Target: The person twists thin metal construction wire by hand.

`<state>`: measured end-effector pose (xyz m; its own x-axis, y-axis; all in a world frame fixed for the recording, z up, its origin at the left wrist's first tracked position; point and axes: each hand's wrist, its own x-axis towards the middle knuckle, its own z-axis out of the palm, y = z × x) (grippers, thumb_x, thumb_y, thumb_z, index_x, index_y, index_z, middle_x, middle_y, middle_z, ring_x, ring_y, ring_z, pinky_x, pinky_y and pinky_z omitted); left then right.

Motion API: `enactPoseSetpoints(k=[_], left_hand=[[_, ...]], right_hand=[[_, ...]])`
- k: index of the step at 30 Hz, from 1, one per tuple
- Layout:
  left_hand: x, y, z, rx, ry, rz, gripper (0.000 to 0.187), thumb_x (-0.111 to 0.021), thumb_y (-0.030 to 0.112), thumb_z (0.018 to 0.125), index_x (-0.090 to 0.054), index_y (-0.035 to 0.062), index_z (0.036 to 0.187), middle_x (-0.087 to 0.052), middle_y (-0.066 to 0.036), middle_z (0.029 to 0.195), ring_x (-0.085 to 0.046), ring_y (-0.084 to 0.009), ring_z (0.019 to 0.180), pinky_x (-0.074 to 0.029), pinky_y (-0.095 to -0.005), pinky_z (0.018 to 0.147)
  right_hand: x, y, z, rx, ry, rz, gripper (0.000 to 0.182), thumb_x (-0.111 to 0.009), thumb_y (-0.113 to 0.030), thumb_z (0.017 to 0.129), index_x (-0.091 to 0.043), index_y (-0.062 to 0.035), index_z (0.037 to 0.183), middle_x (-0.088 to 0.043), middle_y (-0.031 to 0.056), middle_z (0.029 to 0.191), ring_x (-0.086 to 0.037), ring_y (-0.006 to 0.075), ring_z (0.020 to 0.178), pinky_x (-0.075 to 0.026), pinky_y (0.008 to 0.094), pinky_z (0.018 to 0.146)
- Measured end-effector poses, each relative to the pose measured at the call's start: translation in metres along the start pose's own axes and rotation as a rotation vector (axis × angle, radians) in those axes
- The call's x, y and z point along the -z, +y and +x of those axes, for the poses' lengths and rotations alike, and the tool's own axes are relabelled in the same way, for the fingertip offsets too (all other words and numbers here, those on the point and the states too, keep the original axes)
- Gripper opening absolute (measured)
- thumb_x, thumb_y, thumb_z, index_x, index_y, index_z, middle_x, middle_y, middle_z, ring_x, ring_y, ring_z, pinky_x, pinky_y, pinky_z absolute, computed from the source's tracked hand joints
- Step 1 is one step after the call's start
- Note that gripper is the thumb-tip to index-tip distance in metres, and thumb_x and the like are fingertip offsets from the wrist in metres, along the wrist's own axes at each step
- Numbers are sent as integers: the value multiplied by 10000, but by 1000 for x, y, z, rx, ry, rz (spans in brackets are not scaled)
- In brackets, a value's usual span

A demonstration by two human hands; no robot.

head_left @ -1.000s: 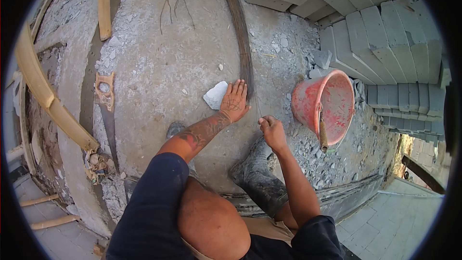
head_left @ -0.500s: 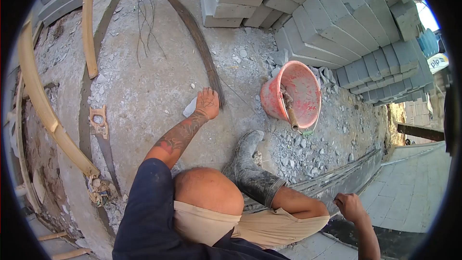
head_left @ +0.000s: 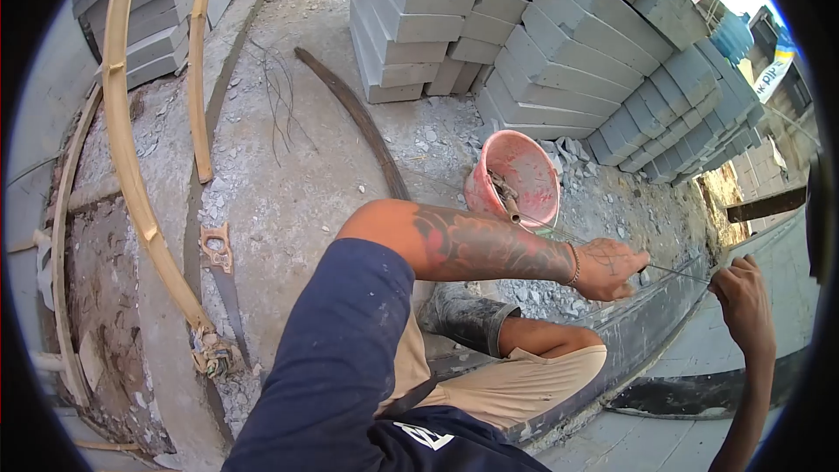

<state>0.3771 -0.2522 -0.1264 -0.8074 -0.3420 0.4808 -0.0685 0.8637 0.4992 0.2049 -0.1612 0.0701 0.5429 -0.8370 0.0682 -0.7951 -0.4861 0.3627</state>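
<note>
A narrow pinch of the right hand (head_left: 743, 297) holds the thin wire (head_left: 678, 274), while the left hand (head_left: 609, 268) closes its fingers around it, apparently to steady the span between them. That span hangs above the long edge of the dark board (head_left: 631, 339), away from the concrete floor (head_left: 262, 253), seemingly for free handling. On the floor, the dark bundle (head_left: 350, 109) lies lengthwise, its near end partly behind the left forearm. The bucket (head_left: 544, 173) stands near the stacked blocks (head_left: 542, 65), and the saw (head_left: 230, 297) lies beside the floor's left edge, out of the hands' way.
</note>
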Motion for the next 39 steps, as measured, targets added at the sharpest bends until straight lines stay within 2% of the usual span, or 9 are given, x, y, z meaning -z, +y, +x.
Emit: enactPoseSetpoints(k=[5,6,12,18,23,25,28,31,39], left_hand=[[21,8,45,176,434,-157,274,-576,269,890,-634,2,894,-619,-220,685,-625,-410,749,-479,-470,725],[33,10,42,193,450,-146,274,-576,269,890,-634,2,894,-619,-220,685,-625,-410,749,-479,-470,725],[161,21,-35,20,436,141,286,-601,281,892,-662,23,997,-681,-182,856,-651,-344,790,-498,-384,739],[228,11,-193,457,367,458,299,-561,287,938,-662,12,996,-676,-161,915,-651,-296,836,-502,-360,741],[201,5,-264,617,360,911,618,-651,466,847,-535,25,1264,-556,-203,1222,-509,-344,1168,-409,-416,979],[164,18,-241,584,354,658,810,-728,493,760,-433,40,1362,-496,-222,1289,-418,-375,1252,-328,-447,1059],[129,26,-218,485,349,631,706,-739,386,779,-461,41,1328,-555,-205,1223,-504,-342,1178,-391,-433,1000],[105,17,-215,687,460,305,353,-694,167,839,-571,10,1130,-682,-123,841,-671,-237,712,-519,-337,662],[110,16,-220,696,651,-30,161,-633,129,904,-630,-25,953,-685,-107,792,-643,-127,682,-495,-265,603]], right_hand=[[60,153,-83,-454,94,-338,110,-556,13,815,-489,43,733,-474,124,708,-438,204,694,-377,333,643],[104,115,-80,-265,-17,-558,135,-607,-163,856,-691,-81,921,-679,118,878,-595,308,837,-436,441,827],[97,72,-55,-281,164,-307,119,-595,-125,882,-681,-45,901,-642,123,752,-586,277,694,-460,390,671],[-37,91,41,-257,462,278,119,-573,-96,916,-586,21,935,-536,109,744,-465,196,657,-394,329,622],[-76,-75,141,40,397,625,119,-605,-56,863,-566,56,855,-547,151,648,-461,255,541,-389,351,557],[-109,-129,164,144,293,648,102,-614,-99,849,-625,2,855,-613,183,700,-585,342,616,-444,403,578],[-120,-185,183,330,193,589,98,-618,-149,835,-650,-59,814,-639,142,705,-627,339,639,-475,429,578],[-108,-192,196,394,249,633,117,-629,-173,819,-643,-61,786,-655,111,716,-633,308,649,-477,413,578],[-113,-180,203,449,367,601,170,-686,-193,763,-648,-77,881,-664,81,802,-625,252,826,-496,389,668]])
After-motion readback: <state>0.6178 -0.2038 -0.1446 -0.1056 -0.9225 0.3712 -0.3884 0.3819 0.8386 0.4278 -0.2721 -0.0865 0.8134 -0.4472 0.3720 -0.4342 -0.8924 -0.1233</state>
